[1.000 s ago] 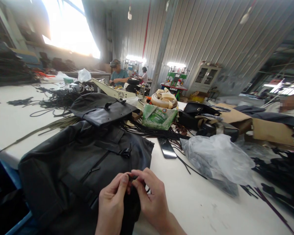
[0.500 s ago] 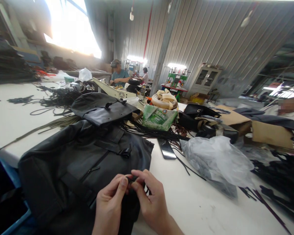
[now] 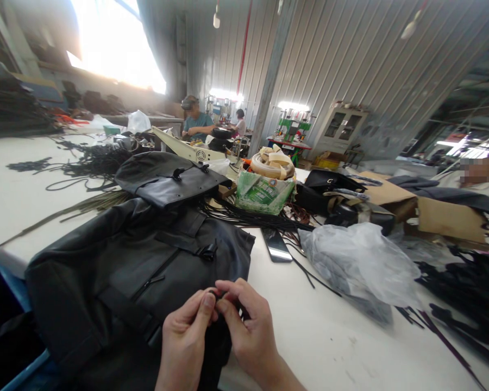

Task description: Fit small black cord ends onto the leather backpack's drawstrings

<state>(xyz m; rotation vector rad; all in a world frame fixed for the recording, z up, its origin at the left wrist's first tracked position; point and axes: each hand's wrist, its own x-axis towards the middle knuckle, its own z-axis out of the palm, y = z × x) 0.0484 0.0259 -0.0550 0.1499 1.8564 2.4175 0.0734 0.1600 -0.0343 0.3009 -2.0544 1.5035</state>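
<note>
A large black leather-look bag (image 3: 106, 271) with straps, a buckle and a zip lies flat on the white table. Over its lower right edge, my left hand (image 3: 187, 331) and my right hand (image 3: 250, 326) meet fingertip to fingertip. Both pinch a small dark strap end (image 3: 217, 294), mostly covered by the fingers; what exactly it is cannot be made out. Behind the large bag rests a smaller black bag (image 3: 167, 179) with two short straps.
A phone (image 3: 276, 244) lies right of the bag. Beyond it are a clear plastic bag (image 3: 362, 266), a green box (image 3: 264, 193) of tape rolls, cardboard (image 3: 452, 217) and black cords (image 3: 101, 157). Two people sit at the back; part of another person shows at right.
Both hands stay together at nearly the same spot, with the fingers shifted slightly around the dark piece. The view has tilted a little.
</note>
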